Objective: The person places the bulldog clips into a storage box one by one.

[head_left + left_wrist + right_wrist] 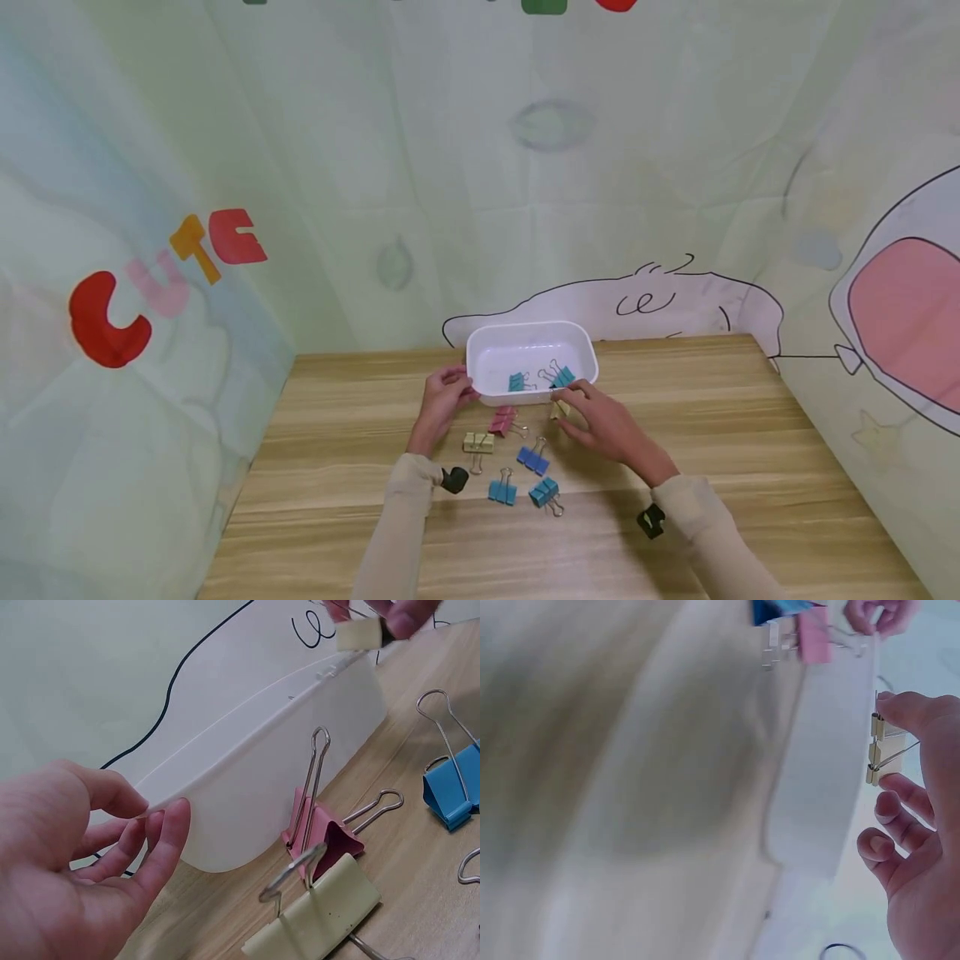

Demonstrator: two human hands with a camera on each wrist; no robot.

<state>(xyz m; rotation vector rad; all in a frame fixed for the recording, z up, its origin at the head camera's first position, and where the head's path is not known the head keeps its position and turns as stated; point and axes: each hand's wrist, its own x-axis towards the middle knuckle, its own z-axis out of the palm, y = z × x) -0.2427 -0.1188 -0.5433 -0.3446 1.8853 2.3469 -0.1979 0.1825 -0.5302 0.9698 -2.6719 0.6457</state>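
A white plastic tub (517, 399) stands at the table's back edge, with two teal binder clips (517, 382) lying inside. My left hand (442, 406) pinches the tub's left rim between thumb and fingers, as the left wrist view shows closely. Over the front right rim, my right hand (606, 423) holds a pale yellow binder clip (891, 750) between thumb and fingers. On the table in front of the tub lie a pink binder clip (502, 420), another yellow binder clip (478, 442), a blue binder clip (533, 461) and two teal binder clips (502, 492).
The wood-grain table (337, 483) runs back to a printed curtain (465, 167) close behind the tub. More curtain hangs along the left and right sides. A dark wrist device (651, 521) sits at the right cuff and another (454, 480) at the left.
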